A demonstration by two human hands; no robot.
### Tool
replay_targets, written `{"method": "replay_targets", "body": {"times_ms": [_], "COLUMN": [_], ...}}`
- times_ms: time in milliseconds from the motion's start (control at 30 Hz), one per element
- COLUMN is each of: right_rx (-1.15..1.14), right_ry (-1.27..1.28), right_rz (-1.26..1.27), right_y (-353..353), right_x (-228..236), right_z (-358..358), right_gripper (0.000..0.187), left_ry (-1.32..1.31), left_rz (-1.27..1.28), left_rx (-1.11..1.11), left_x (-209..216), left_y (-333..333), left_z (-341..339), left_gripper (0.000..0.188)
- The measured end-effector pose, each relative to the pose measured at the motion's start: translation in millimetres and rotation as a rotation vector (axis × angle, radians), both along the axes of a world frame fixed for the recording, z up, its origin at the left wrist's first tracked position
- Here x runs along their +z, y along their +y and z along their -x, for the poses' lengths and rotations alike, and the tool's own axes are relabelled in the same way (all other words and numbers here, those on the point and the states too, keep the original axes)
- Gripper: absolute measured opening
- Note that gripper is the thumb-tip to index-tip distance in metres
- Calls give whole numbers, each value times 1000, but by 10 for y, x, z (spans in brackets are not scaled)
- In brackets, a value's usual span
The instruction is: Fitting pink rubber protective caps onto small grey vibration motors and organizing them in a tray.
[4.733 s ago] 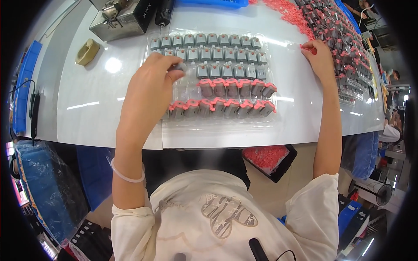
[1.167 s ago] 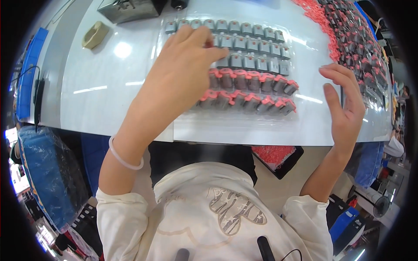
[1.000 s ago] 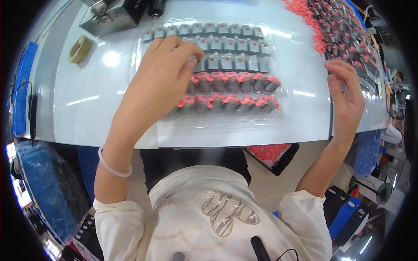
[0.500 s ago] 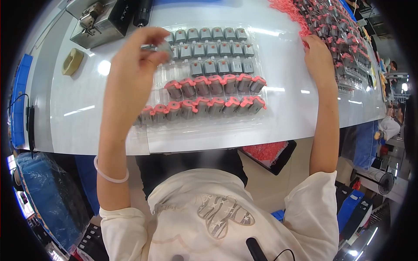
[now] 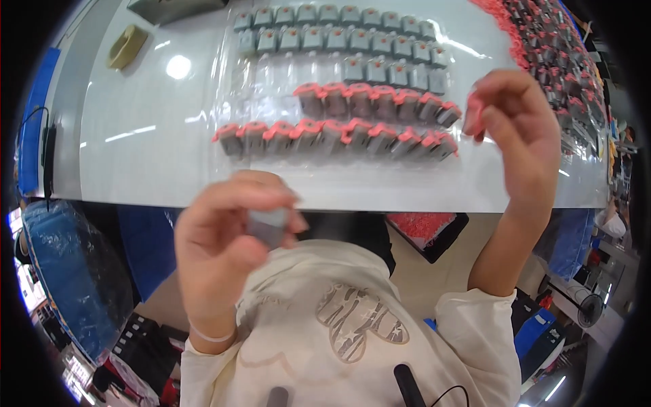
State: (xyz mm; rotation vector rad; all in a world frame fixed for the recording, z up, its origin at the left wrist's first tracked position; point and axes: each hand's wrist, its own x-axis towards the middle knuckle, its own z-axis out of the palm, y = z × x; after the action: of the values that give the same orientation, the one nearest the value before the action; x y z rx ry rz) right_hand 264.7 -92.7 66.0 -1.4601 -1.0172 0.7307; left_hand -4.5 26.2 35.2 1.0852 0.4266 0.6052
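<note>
My left hand [image 5: 234, 234], somewhat blurred, pinches a small grey block-shaped part [image 5: 267, 226] between thumb and fingers, in front of my shirt and nearer than the table edge. Over the right side of the table, my right hand [image 5: 519, 129] holds a small pink piece [image 5: 475, 118] at its fingertips. Between and beyond the hands lies a clear plastic tray [image 5: 271, 108] with rows of parts. Its far rows carry bare grey blocks [image 5: 333, 39]. The two near rows carry grey blocks with pink caps [image 5: 308, 136]. Several pockets at the left of the middle rows hold no block.
A pile of pink pieces [image 5: 505, 27] lies at the far right, beside many pink-capped grey parts [image 5: 559, 61]. A tan ring-shaped object [image 5: 127, 47] and a metal box [image 5: 178, 8] stand at the far left. Below the table is a dark bin of pink pieces [image 5: 426, 229].
My left hand has come back from the tray toward my body with a grey block. My right hand has left the pink pile with a pink piece. The view has shifted too.
</note>
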Motion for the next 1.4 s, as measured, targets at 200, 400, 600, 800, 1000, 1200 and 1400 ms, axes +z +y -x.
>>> {"method": "replay_targets", "body": {"times_ms": [200,400,600,800,1000,1200,1400], "right_rx": [266,292,234,285,358,346,359], "right_ry": [138,-171,-327,-304,-318,-235,-415], "right_rz": [-95,-150,-212,-240,-247,-154,-279], "right_y": [138,168,136,165,92,34,290], "right_x": [-51,-131,-201,-272,-260,-319,-301], "right_z": [811,988,1020,920,892,904,917], "right_gripper": [25,23,28,27,21,26,31], "left_ry": [-87,-8,-23,-55,-20,12,57], "left_rz": [127,51,-46,-126,-15,42,60], "left_rx": [20,65,2,69,91,16,-15], "left_x": [-64,-114,-198,-101,5,-126,-12], "left_y": [-250,-287,-303,-377,-446,-394,-284], "left_z": [-106,-43,4,-64,-94,-102,-39], "left_gripper": [32,34,39,37,41,45,63]}}
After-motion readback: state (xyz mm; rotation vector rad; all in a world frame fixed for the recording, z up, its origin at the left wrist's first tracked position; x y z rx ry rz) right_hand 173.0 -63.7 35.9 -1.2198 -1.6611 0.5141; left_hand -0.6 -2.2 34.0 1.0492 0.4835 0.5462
